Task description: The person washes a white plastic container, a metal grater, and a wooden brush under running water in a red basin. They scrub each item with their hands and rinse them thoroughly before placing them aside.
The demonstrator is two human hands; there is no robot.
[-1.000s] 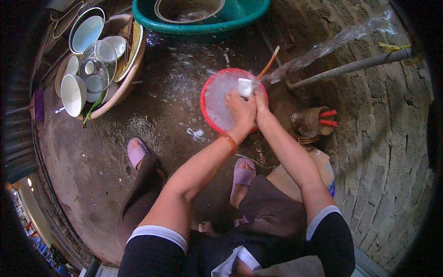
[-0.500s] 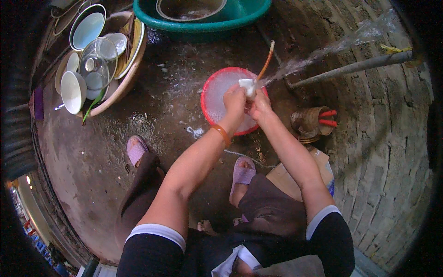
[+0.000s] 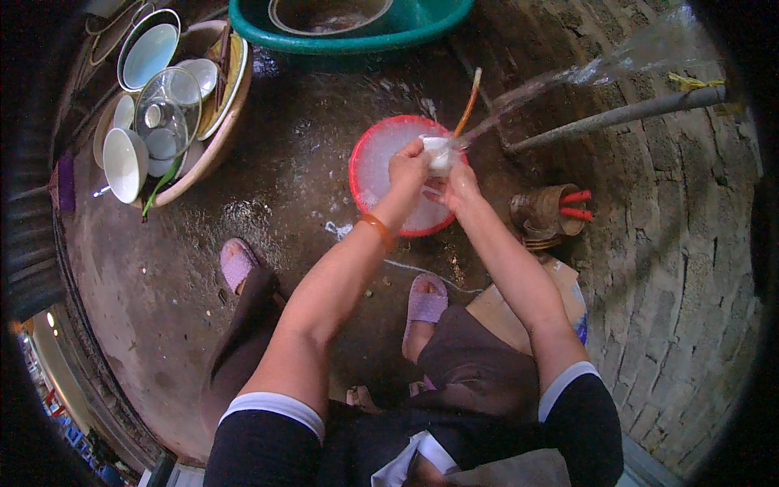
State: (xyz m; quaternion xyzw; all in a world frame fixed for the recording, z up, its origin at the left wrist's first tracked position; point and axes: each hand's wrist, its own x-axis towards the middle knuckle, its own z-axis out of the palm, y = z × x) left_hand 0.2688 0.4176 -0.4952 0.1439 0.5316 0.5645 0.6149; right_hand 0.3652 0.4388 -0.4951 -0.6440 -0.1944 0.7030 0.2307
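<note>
A white piece (image 3: 439,154) was between my left fingers (image 3: 414,149) and right fingers (image 3: 462,172), above a red-rimmed basin (image 3: 354,172).
My left fingers closed on its left edge; my right ones, partly curled, met its lower right, their grip unclear. Steady pressure from both sides, low over the suds (image 3: 381,162), seemed wisest.

Both bare arms reach forward and converge, the left arm (image 3: 324,292) bent at the elbow, the right arm (image 3: 513,256) straighter. The left grip (image 3: 407,169) has its fingers curled; the right grip (image 3: 461,190), just beside it, turns its palm inward, fingers pointing leftward.
</note>
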